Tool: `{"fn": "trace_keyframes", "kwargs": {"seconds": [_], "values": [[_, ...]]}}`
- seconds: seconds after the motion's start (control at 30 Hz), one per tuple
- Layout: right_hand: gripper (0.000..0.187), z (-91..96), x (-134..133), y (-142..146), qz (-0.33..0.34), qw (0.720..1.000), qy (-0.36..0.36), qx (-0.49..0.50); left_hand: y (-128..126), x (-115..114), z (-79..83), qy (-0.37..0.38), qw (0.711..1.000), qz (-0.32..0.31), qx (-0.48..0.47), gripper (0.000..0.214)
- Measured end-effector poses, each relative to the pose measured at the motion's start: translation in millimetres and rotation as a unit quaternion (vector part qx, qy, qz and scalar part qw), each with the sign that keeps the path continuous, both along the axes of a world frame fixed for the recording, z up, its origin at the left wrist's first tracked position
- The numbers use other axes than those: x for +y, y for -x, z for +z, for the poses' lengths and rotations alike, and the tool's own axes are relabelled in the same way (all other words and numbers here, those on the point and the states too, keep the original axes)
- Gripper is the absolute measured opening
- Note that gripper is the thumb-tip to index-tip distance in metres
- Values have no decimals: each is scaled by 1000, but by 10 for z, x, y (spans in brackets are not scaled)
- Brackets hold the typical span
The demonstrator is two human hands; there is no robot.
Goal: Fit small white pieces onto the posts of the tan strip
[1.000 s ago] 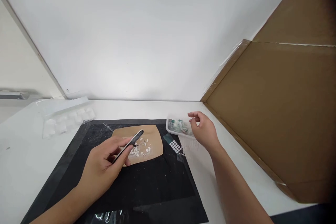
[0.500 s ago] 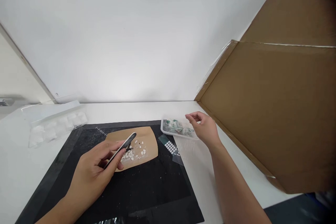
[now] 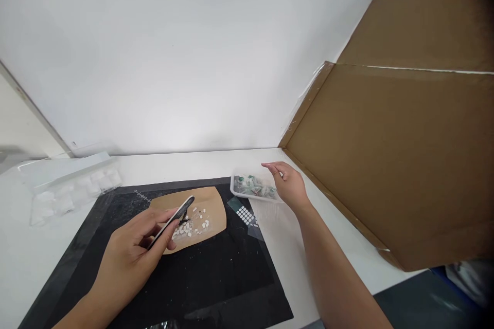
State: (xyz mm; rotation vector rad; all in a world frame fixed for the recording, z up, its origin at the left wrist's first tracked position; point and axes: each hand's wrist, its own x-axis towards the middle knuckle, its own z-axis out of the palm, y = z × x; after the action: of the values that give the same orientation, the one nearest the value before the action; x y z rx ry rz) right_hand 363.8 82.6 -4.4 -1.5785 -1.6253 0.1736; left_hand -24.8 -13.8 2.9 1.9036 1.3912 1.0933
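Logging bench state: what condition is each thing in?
Slim piece: tilted, held
Left hand: closed on it
Right hand: fingers curled, contents unclear
Tray: open, holding packets
Brown sheet: littered with white bits
Dotted sheet: partly bare
Clear packaging: open or shut unclear
Black mat: flat, specked
Cardboard: creased

One mat (image 3: 216, 277) lies on one tabletop (image 3: 283, 257). Above the mat are one left hand (image 3: 135, 247) and one slim tool (image 3: 175, 217); right of it, one right hand (image 3: 287, 185). On it lies one brown card (image 3: 212, 205) with many white bits (image 3: 185, 230), too small to count. At its far right corner is one tub (image 3: 257, 198) of several packets (image 3: 257, 185); to its left, one plastic tray (image 3: 64, 204); to its right, one cardboard sheet (image 3: 405, 154).
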Motion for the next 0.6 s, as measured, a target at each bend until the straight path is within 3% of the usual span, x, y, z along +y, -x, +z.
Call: {"fn": "trace_keyframes", "kwargs": {"seconds": [0.17, 0.3, 0.4, 0.6], "values": [[49, 36, -42, -49, -13, 999, 50, 15, -17, -5, 19, -7, 1000, 1, -2, 35], [44, 70, -93, -140, 46, 991, 121, -28, -35, -3, 22, -9, 1000, 3, -11, 36], [36, 81, -137, -212, 83, 984, 138, -70, -33, 2, 15, -16, 1000, -4, -15, 36], [39, 51, -166, -297, 82, 980, 166, -77, 0, 10, -17, -7, 1000, -3, 5, 37]]}}
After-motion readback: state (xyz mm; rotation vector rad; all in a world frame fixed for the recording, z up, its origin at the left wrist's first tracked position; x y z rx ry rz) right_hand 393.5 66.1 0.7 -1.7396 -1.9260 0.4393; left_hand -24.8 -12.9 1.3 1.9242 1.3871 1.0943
